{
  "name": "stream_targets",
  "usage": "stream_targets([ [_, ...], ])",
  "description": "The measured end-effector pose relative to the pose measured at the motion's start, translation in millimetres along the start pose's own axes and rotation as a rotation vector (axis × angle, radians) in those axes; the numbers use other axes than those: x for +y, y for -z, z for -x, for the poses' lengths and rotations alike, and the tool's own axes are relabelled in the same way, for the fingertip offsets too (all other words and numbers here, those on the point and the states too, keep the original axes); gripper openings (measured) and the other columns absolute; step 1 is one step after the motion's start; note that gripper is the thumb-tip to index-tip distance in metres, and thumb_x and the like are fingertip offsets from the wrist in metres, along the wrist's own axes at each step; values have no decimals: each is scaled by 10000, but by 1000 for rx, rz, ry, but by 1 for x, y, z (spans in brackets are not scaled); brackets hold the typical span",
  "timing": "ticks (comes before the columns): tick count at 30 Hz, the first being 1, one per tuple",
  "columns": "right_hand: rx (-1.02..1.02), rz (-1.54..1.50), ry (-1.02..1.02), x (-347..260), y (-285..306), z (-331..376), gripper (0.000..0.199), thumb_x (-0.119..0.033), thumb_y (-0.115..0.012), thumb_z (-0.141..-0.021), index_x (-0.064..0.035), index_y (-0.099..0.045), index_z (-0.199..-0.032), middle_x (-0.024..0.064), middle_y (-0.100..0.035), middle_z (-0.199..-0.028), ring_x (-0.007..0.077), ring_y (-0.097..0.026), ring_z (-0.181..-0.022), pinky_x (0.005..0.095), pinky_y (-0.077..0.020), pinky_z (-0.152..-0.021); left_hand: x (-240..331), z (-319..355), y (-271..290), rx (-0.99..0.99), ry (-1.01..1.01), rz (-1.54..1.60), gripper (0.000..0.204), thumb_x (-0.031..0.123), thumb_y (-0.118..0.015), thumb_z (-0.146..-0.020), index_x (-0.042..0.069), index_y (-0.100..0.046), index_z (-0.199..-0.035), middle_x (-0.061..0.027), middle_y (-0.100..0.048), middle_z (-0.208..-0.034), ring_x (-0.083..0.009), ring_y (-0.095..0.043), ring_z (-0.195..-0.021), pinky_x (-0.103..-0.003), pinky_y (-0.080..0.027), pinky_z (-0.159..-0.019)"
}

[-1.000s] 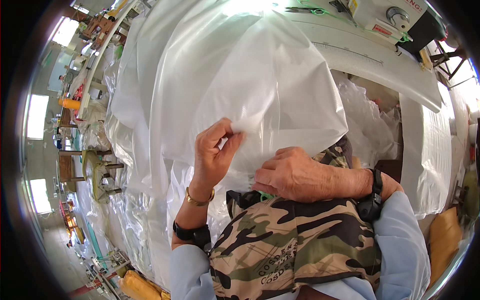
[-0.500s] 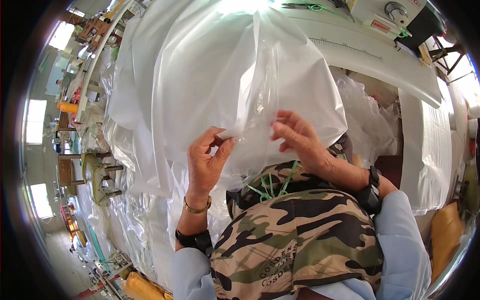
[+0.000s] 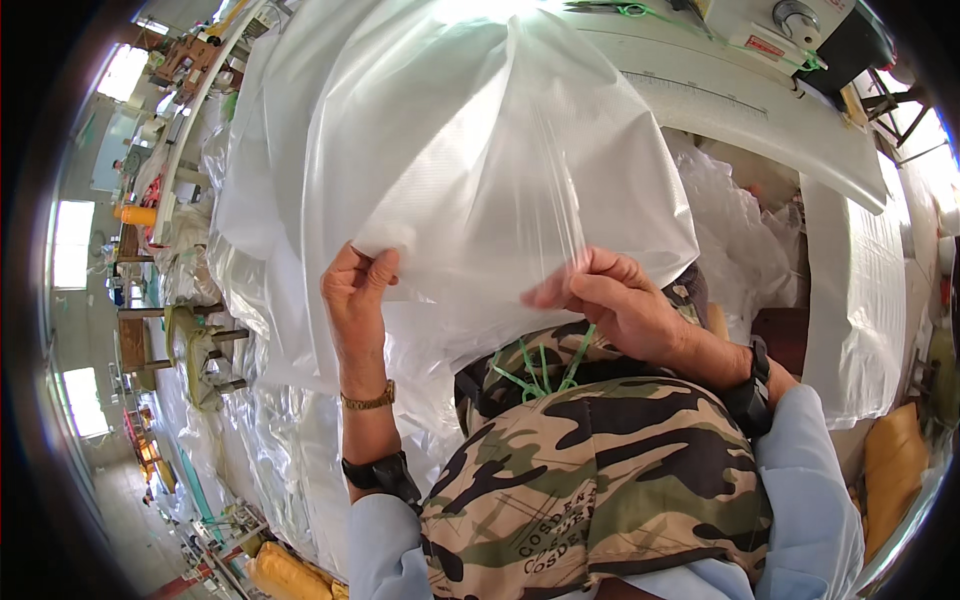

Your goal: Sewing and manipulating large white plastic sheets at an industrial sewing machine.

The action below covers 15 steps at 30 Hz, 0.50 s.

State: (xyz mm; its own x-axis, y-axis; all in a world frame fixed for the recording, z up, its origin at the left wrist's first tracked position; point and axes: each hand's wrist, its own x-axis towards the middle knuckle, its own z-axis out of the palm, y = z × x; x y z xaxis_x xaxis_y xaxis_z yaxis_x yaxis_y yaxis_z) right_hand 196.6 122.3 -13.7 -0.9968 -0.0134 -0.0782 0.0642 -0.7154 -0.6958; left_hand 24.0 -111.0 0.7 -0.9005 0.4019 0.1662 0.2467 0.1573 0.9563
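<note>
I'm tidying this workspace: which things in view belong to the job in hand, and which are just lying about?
In the work:
white plastic sheet
left hand, pinching it
right hand, at it, fingertips blurred

Apparently lying about:
tan bundle, right
orange bundle, lower left

- Windows (image 3: pixel 72 245) down the left side?
- Glaring white, set in a greyish wall (image 3: pixel 78 335), with a dull-green chair (image 3: pixel 183 345) farther in.
- And lower left?
- Grey floor (image 3: pixel 115 492).
- Upper right?
- Long white table (image 3: pixel 820 150); strong light (image 3: pixel 490 8) at top centre.
</note>
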Motion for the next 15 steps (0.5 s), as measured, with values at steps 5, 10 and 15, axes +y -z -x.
stream_targets([
  [5, -120, -54, 171, -4, 5, 0, 86, -74, -501, -996, -38, -571, -961, 59, -650, -867, 130, -629, -871, 317, -515, -850, 22, -16, 11, 277, 71, 210, 157, 144, -661, -929, 7, -676, -1004, 18, -650, -837, -31, -542, -740, -179, -424, -647],
  [10, -91, 294, 211, -27, -8, 1, 56, -39, -520, -981, -34, -569, -957, 24, -617, -819, 88, -601, -788, 270, -516, -771, 93, -15, -13, 175, -234, 134, 169, 119, -644, -938, -19, -661, -1034, 37, -643, -840, -26, -540, -724, -175, -419, -628],
  [15, -116, 624, 204, -31, -31, -2, 12, -22, -588, -947, -14, -589, -955, 18, -610, -826, 76, -588, -752, 235, -485, -686, 72, 22, -39, -388, -12, -62, 166, 32, -685, -883, -24, -645, -1033, -21, -671, -768, -72, -598, -698, -244, -489, -648],
])
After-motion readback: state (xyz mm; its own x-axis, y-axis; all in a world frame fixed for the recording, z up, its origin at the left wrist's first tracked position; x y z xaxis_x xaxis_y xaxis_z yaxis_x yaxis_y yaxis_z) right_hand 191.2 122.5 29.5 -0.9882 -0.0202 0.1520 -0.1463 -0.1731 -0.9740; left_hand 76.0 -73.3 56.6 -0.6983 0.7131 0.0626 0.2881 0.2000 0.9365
